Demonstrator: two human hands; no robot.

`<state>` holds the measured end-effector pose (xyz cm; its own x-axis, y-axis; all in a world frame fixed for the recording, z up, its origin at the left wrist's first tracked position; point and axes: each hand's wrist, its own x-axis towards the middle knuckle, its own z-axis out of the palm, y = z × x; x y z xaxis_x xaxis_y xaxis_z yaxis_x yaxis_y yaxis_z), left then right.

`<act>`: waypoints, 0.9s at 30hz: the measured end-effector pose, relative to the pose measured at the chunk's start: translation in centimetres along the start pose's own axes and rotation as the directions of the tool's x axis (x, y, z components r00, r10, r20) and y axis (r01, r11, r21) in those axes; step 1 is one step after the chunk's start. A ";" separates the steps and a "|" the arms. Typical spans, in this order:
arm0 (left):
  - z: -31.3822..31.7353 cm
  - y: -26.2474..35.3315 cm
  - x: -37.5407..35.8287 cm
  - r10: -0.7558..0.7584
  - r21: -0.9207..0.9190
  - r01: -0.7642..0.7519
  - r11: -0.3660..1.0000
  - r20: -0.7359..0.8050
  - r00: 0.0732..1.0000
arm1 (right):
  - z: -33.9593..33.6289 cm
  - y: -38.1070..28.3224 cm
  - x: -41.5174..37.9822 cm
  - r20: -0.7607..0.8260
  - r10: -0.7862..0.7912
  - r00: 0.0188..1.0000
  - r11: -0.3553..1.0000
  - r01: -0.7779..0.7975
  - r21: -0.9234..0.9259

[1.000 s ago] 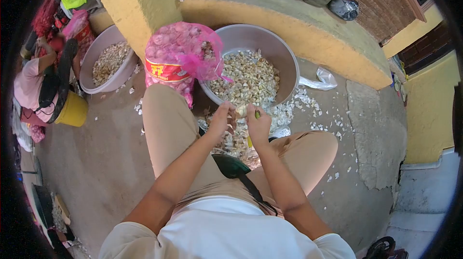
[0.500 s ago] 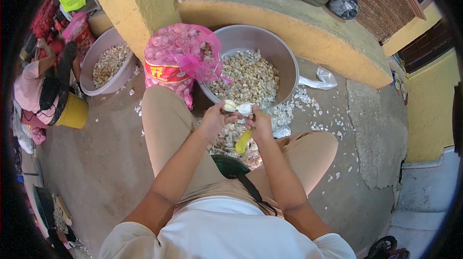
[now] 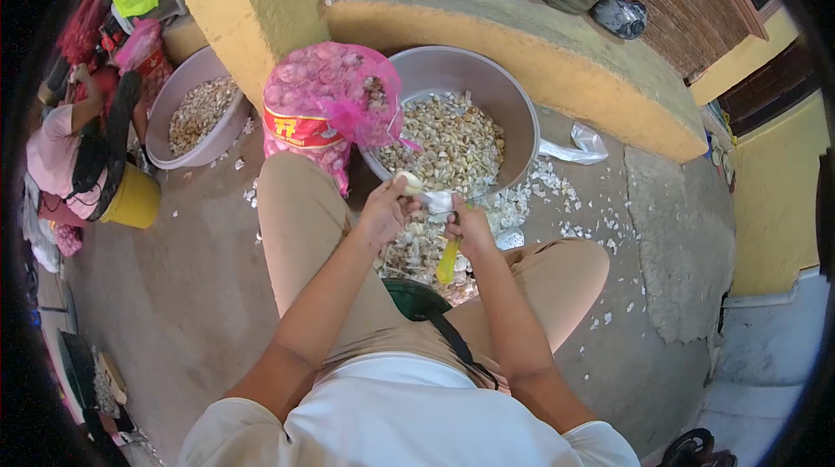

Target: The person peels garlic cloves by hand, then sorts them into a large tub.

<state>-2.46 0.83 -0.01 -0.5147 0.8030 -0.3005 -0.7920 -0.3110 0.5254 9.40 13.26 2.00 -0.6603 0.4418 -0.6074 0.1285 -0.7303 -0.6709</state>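
Between the fingers of my left hand (image 3: 384, 214) is a pale, whitish garlic clove (image 3: 409, 182). My right hand (image 3: 470, 229) is closed around a knife (image 3: 448, 263), its yellow handle hanging below the fist. The bright blade points left, its tip close to the garlic and my left fingertips. Behind both hands stands a wide grey tub (image 3: 524, 110), with many loose garlic cloves (image 3: 461, 132) in it. Garlic skins (image 3: 417, 251) lie heaped below my hands, between my knees.
A pink mesh sack of garlic (image 3: 304, 84) leans against the tub's left side. Farther left, a seated person (image 3: 65, 150) is beside another tub (image 3: 161, 132) of garlic and a yellow bucket (image 3: 132, 197). Skins litter the floor at right. A low yellow ledge (image 3: 513, 45) runs behind.
My left hand has tilted the garlic slightly up and left. The knife has turned in my right hand, its handle now hanging more upright and a little to the right.
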 end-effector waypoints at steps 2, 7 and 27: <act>-0.7 1.1 0.4 0.122 -0.058 -0.129 0.990 -0.103 0.987 | -0.8 0.1 0.7 -0.011 -0.020 1.000 1.000 0.021 0.018; 0.7 2.0 -0.1 0.235 0.304 -0.180 0.936 -0.158 0.959 | -4.4 0.5 3.2 -0.036 -0.131 0.991 0.769 0.078 -0.635; 0.7 -0.4 -0.6 0.123 0.756 -0.063 0.652 -0.023 0.992 | -3.4 2.1 2.4 0.285 -0.157 0.946 0.364 0.323 -0.874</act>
<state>-1.66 0.86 0.55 -0.6154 0.7467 -0.2523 -0.2356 0.1311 0.9630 10.64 14.55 -2.33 -0.8552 0.3841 -0.3481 0.4798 0.3325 -0.8119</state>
